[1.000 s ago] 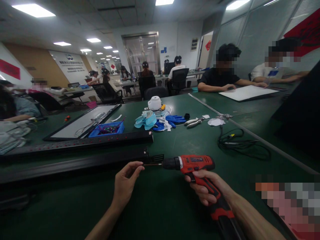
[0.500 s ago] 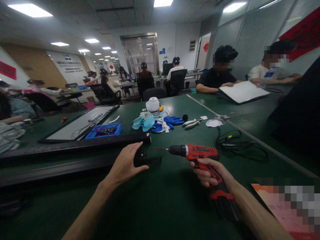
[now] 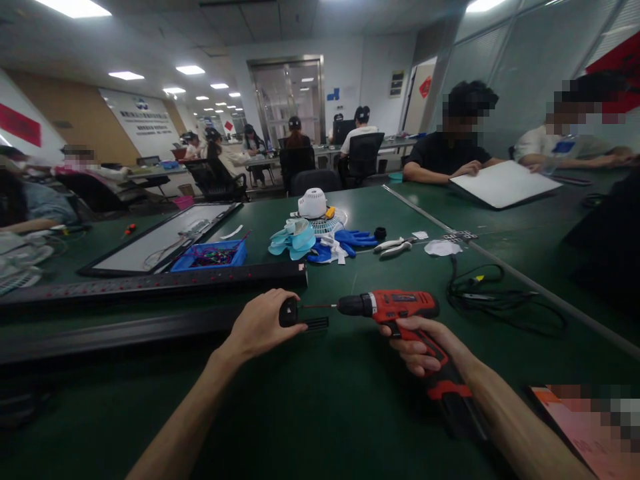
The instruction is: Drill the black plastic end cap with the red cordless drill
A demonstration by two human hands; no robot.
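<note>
My right hand (image 3: 423,347) is closed round the handle of a red and black cordless drill (image 3: 400,310). Its thin bit points left, level with the end of a long black bar (image 3: 125,330) that lies across the green table (image 3: 320,413). My left hand (image 3: 260,327) grips that end of the bar, fingers wrapped over the top and thumb beside a small ribbed black piece (image 3: 315,323) sticking out of it. The bit's tip sits at the bar's end face, just right of my left fingers. A second black bar with red dots (image 3: 150,281) lies parallel behind.
Behind lie a blue tray of small parts (image 3: 213,255), a flat framed panel (image 3: 165,240), a white fan part (image 3: 312,203), blue gloves (image 3: 350,240), pliers (image 3: 397,245) and a coiled black cable (image 3: 495,293). People sit at the far side with a white panel (image 3: 505,185).
My left hand left the drill bit and took hold of the end of the black bar. The drill rose and its bit now meets the bar's end.
</note>
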